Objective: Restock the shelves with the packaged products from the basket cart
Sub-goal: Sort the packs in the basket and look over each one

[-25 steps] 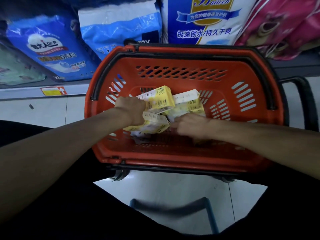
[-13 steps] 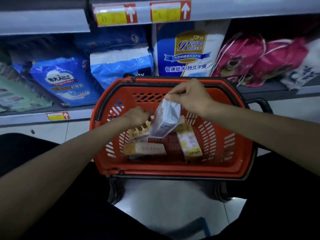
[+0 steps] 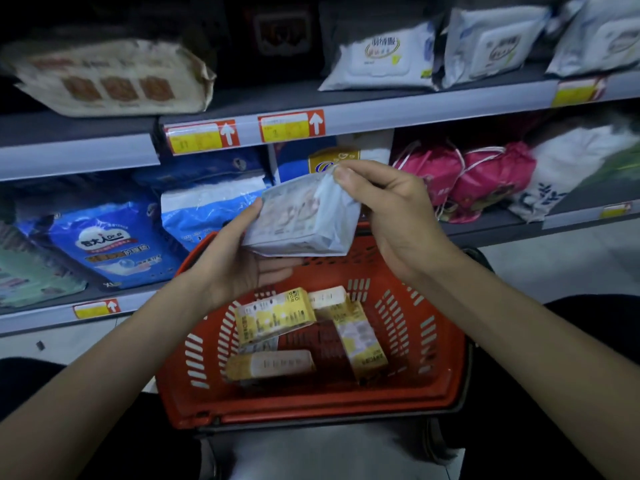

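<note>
At the far left, a beige pack [image 3: 104, 77] lies on the upper shelf [image 3: 381, 112]. Below it, a blue bag with white lettering [image 3: 107, 244] leans on the lower shelf [image 3: 52, 310]. Two yellow-and-red price tags [image 3: 202, 136] sit on the upper shelf's front edge.

The left hand [image 3: 239, 261] is palm up under a pale wrapped pack [image 3: 301, 216], with its thumb against the pack's left edge and its fingers cupped beneath. The pack is tilted and held in the air above the far rim of the red basket [image 3: 311, 403], level with the lower shelf. Down in the basket lie several yellow packs [image 3: 273, 315], some overlapping.

The right hand [image 3: 391, 216] pinches the pack's upper right corner between thumb and forefinger, its other fingers curled down the pack's right side. Behind and to the right of it, pink drawstring bags [image 3: 460, 178] sit on the lower shelf, and white wipes packs [image 3: 381, 57] stand in a row on the upper shelf.
</note>
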A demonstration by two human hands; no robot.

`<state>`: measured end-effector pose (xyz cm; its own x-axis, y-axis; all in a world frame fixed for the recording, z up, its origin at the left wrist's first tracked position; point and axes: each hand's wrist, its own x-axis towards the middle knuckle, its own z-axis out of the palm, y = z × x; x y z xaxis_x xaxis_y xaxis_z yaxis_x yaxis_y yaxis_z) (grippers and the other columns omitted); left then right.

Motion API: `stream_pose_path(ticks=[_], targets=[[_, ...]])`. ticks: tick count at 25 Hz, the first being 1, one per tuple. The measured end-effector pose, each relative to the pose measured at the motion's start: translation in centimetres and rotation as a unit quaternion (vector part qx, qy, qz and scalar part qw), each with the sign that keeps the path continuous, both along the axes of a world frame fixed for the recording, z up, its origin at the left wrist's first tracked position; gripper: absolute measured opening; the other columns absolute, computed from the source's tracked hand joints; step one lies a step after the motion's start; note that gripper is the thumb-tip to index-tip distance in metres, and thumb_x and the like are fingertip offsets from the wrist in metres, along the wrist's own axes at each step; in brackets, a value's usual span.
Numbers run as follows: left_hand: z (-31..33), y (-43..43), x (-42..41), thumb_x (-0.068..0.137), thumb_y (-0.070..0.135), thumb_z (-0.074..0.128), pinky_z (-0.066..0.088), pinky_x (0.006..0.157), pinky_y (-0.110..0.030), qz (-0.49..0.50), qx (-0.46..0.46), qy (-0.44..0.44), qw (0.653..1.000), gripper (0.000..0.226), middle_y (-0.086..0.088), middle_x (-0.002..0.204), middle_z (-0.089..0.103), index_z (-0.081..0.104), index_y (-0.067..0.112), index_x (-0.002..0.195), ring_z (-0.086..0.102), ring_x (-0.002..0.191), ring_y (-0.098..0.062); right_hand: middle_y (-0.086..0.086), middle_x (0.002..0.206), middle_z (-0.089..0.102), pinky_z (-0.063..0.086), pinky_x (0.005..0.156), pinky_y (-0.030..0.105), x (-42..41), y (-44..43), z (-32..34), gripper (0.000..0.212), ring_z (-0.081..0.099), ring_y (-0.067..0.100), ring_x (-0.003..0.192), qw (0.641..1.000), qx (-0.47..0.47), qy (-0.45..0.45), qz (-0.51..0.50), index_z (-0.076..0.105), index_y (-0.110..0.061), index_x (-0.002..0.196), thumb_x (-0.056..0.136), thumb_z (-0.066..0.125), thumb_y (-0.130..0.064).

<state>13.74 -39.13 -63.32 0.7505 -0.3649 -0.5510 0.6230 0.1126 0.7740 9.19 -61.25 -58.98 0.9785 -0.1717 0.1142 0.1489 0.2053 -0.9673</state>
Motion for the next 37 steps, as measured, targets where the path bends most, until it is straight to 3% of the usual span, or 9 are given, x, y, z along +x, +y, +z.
stream_pose_path(ticks=[3,6,13,16,21,28,30,34,37], targets=[[1.3,0.4,-0.5,0.088,0.042,0.072,0.063,0.065,-0.031,0.059,-0.082,0.007,0.995,0.034,-0.004,0.102,0.076,0.068,0.019,0.111,0.076,0.083,-0.02,0.011,0.11,0.074,0.051,0.1,0.041,-0.1,-1.3,0.2,0.015,0.068,0.022,0.107,0.998,0.041,0.042,0.026,0.078,-0.008,0.107,0.096,0.07,-0.014],[2.0,0.9,-0.8,0.085,0.034,0.074,0.065,0.067,-0.03,0.093,-0.07,-0.026,0.993,0.025,-0.006,0.107,0.078,0.069,0.019,0.104,0.078,0.087,-0.021,0.008,0.113,0.074,0.055,0.085,0.033,-0.6,-2.0,0.2,0.015,0.07,0.021,0.103,0.993,0.042,0.103,0.03,0.074,-0.014,0.109,0.098,0.068,-0.02],[2.5,0.7,-2.4,0.082,0.021,0.073,0.064,0.069,-0.029,0.118,-0.049,-0.148,0.981,0.05,-0.013,0.119,0.076,0.061,0.01,0.129,0.075,0.109,-0.026,0.005,0.092,0.077,0.063,0.075,0.034,-2.1,-2.2,-1.4,0.034,0.073,0.019,0.084,0.951,0.017,0.309,-0.021,0.066,-0.012,0.125,0.098,0.068,-0.032],[2.8,0.3,-3.2,0.078,0.01,0.076,0.064,0.078,-0.034,0.105,-0.036,-0.22,0.969,0.054,-0.015,0.122,0.075,0.058,0.011,0.13,0.074,0.11,-0.031,0.008,0.091,0.065,0.063,0.067,0.036,-2.9,-1.4,-1.3,0.041,0.074,0.026,0.081,0.95,0.045,0.307,-0.025,0.061,-0.011,0.13,0.098,0.068,-0.035],[2.1,-0.6,-4.3,0.065,0.013,0.095,0.058,0.084,-0.038,0.058,0.013,-0.319,0.946,0.048,-0.008,0.107,0.076,0.069,0.02,0.105,0.073,0.1,-0.026,0.027,0.117,0.073,0.057,0.098,0.054,-3.5,0.3,-0.8,0.056,0.073,0.042,0.106,0.929,0.133,0.322,0.125,0.057,-0.025,0.127,0.091,0.059,-0.069],[2.6,-1.1,-4.7,0.099,0.038,0.064,0.052,0.108,-0.042,-0.014,-0.053,-0.251,0.966,0.052,-0.021,0.131,0.069,0.066,-0.008,0.123,0.064,0.128,-0.032,0.018,0.13,0.07,0.056,0.095,0.048,-2.8,0.4,-2.7,0.042,0.069,0.037,0.114,0.925,0.181,0.32,0.094,0.071,-0.014,0.13,0.092,0.062,-0.03],[2.5,-1.1,-4.2,0.1,0.031,0.067,0.054,0.105,-0.049,0.024,0.008,-0.242,0.97,0.039,-0.019,0.124,0.073,0.069,-0.002,0.119,0.067,0.124,-0.035,0.018,0.132,0.069,0.057,0.086,0.046,-2.9,0.4,-3.1,0.044,0.068,0.04,0.115,0.926,0.203,0.304,0.098,0.068,-0.014,0.134,0.093,0.059,-0.028],[2.0,-1.4,-4.2,0.092,0.043,0.075,0.05,0.109,-0.056,-0.026,0.086,-0.196,0.977,0.038,-0.006,0.119,0.077,0.074,0.017,0.12,0.072,0.115,-0.027,0.019,0.129,0.07,0.05,0.104,0.055,-3.0,0.9,-2.6,0.046,0.067,0.041,0.119,0.941,0.167,0.275,0.106,0.067,-0.013,0.135,0.091,0.06,-0.026],[2.7,-2.0,-4.8,0.095,0.043,0.071,0.052,0.107,-0.054,-0.064,0.089,-0.188,0.976,0.039,-0.002,0.12,0.077,0.073,0.019,0.125,0.074,0.113,-0.023,0.009,0.124,0.074,0.058,0.096,0.055,-3.4,1.9,-1.8,0.048,0.073,0.034,0.111,0.977,0.051,0.19,0.084,0.06,-0.025,0.141,0.094,0.068,-0.021]])
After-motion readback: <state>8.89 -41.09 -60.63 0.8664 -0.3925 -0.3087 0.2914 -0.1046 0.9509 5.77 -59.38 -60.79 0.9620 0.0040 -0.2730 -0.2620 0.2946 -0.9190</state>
